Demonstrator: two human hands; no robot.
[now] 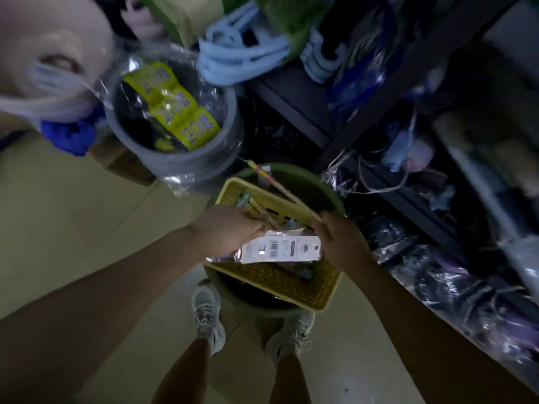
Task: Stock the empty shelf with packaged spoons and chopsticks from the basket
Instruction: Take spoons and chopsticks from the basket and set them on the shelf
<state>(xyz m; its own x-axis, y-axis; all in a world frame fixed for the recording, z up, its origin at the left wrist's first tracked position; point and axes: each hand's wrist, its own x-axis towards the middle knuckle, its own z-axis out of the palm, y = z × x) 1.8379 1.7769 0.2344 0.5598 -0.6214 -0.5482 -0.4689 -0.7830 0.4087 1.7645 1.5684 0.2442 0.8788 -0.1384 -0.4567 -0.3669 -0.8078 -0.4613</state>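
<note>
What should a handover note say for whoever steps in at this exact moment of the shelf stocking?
Left hand: in the yellow basket, gripping a bundle of packaged chopsticks.
Right hand: at the basket's right edge, pinching a long thin packet that sticks up and away.
A white-labelled packet lies on top in the basket, between both hands.
The basket sits on a green tub beside the dark shelving.
Done: nothing visibly shelved. Left: lift the packets out and stock the shelf.
</note>
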